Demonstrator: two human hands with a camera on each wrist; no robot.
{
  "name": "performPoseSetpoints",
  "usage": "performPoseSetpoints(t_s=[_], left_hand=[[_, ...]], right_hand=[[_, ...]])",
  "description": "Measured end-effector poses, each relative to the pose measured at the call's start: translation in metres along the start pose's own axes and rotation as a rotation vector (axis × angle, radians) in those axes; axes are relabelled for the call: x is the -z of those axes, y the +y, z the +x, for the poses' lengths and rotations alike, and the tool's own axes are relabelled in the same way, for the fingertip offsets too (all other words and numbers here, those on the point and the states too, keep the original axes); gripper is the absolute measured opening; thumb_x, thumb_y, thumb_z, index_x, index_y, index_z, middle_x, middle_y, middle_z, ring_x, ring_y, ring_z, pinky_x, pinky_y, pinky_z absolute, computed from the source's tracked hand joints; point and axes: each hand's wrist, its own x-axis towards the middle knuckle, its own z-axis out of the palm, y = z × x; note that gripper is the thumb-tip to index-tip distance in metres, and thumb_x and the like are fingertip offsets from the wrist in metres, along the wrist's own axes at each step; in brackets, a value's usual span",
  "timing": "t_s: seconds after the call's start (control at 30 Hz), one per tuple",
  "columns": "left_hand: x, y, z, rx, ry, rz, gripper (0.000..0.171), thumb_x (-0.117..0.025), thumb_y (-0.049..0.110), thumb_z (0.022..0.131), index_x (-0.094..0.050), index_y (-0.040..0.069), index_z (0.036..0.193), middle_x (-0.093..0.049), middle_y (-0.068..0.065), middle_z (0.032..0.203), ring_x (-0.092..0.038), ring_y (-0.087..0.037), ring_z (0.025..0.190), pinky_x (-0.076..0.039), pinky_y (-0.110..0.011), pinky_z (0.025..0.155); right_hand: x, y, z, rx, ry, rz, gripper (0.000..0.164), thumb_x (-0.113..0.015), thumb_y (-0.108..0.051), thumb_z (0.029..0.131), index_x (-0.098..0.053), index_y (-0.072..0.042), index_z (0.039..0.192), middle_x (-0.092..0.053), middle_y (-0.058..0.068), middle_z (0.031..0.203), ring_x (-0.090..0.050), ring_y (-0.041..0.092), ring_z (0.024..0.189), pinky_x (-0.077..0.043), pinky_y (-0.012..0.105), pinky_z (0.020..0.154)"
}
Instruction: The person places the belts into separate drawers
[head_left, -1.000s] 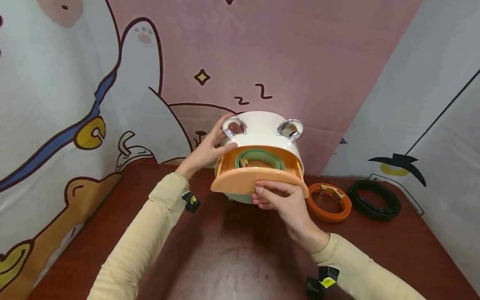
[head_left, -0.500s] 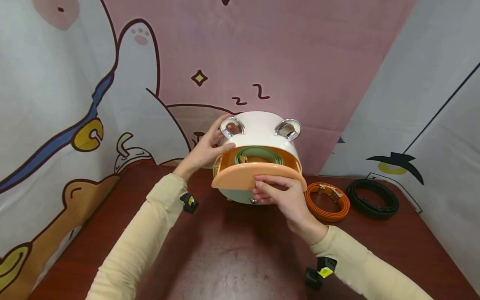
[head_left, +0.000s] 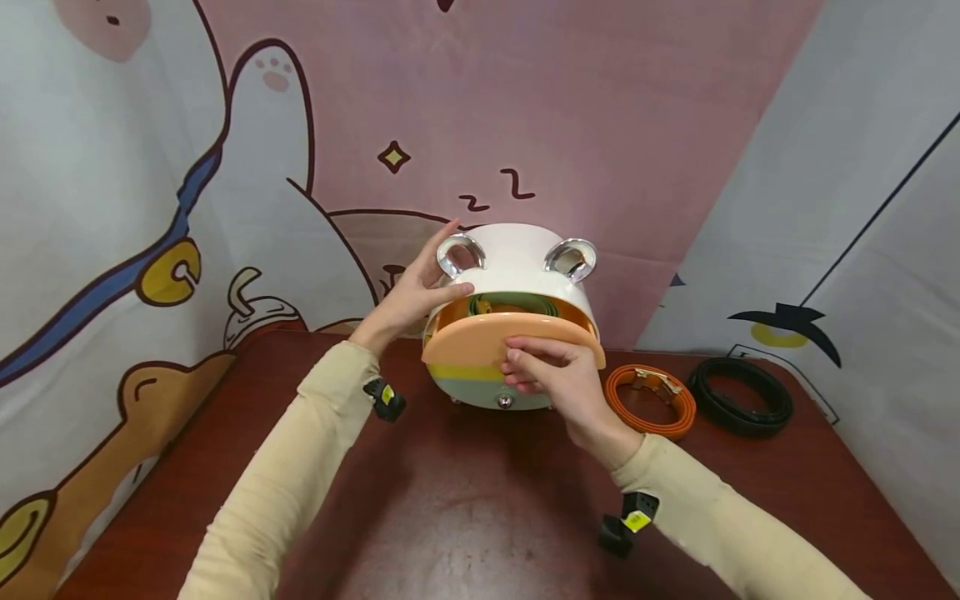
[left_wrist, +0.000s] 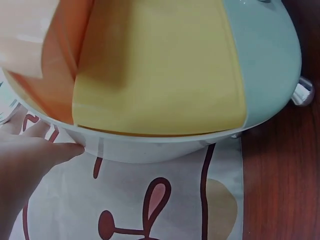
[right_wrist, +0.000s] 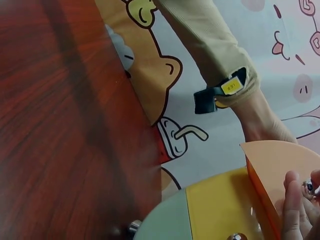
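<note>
Bench [head_left: 450, 517] viewed from head height, forward and down, 2 wrist views set closer, turned sideways, drawer cabinet [head_left: 480, 335] shared by all 3

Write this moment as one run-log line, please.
left hand: on white cabinet | right hand: pinches knob of orange drawer | drawer: partly open, green belt inside | orange belt, black belt: coiled on table

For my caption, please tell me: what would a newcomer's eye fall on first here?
Probably the white cabinet with shiny ears, in the middle of the head view. The right hand holds its peach drawer, partly open, a green belt coiled inside. To its right lie an orange belt and a black belt.
</note>
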Motion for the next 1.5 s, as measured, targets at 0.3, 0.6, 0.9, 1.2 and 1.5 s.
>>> performPoseSetpoints(t_s=[0.3, 0.6, 0.9, 1.2, 1.5], left_hand=[[-0.001, -0.007, 0.002, -0.025, -0.032, -0.154, 0.078, -0.058, -0.011, 0.091, -0.018, 0.015, 0.152, -0.038, -0.019, 0.145, -0.035, -0.028, 0.135, -0.024, -0.041, 0.112], [0.001, -0.007, 0.000, 0.013, -0.026, -0.154, 0.077, -0.058, -0.009, 0.092, -0.017, 0.016, 0.152, -0.038, -0.012, 0.148, -0.035, -0.018, 0.136, -0.024, -0.041, 0.111], [0.001, -0.009, 0.001, -0.010, -0.012, -0.155, 0.074, -0.057, -0.010, 0.092, -0.021, 0.015, 0.151, -0.040, -0.016, 0.145, -0.035, -0.019, 0.136, -0.019, -0.040, 0.113], [0.001, -0.008, 0.000, -0.024, -0.024, -0.176, 0.074, -0.055, -0.012, 0.091, -0.019, 0.013, 0.151, -0.039, -0.017, 0.145, -0.033, -0.022, 0.137, -0.018, -0.042, 0.114], [0.001, -0.009, 0.001, -0.030, -0.026, -0.195, 0.074, -0.054, -0.013, 0.091, -0.016, 0.008, 0.151, -0.041, -0.017, 0.143, -0.036, -0.021, 0.134, -0.019, -0.043, 0.113]], right_hand=[[0.002, 0.005, 0.010, 0.006, 0.017, 0.018, 0.032, -0.069, -0.005, 0.089, -0.064, 0.012, 0.116, -0.072, 0.010, 0.079, -0.070, 0.019, 0.069, -0.057, 0.033, 0.064], [0.003, 0.007, 0.018, 0.007, 0.021, 0.005, 0.033, -0.070, -0.008, 0.089, -0.065, 0.009, 0.117, -0.072, 0.010, 0.081, -0.071, 0.022, 0.069, -0.057, 0.034, 0.063], [0.003, 0.006, 0.025, -0.016, 0.033, 0.000, 0.032, -0.069, -0.010, 0.091, -0.065, 0.007, 0.118, -0.073, 0.008, 0.083, -0.071, 0.020, 0.071, -0.057, 0.032, 0.062], [0.004, 0.009, 0.032, -0.007, 0.027, 0.008, 0.032, -0.066, -0.008, 0.092, -0.064, 0.008, 0.119, -0.073, 0.007, 0.082, -0.071, 0.018, 0.071, -0.057, 0.031, 0.062], [0.005, 0.009, 0.034, -0.006, 0.025, 0.018, 0.031, -0.066, -0.007, 0.092, -0.064, 0.008, 0.119, -0.073, 0.007, 0.082, -0.071, 0.018, 0.071, -0.056, 0.030, 0.061]])
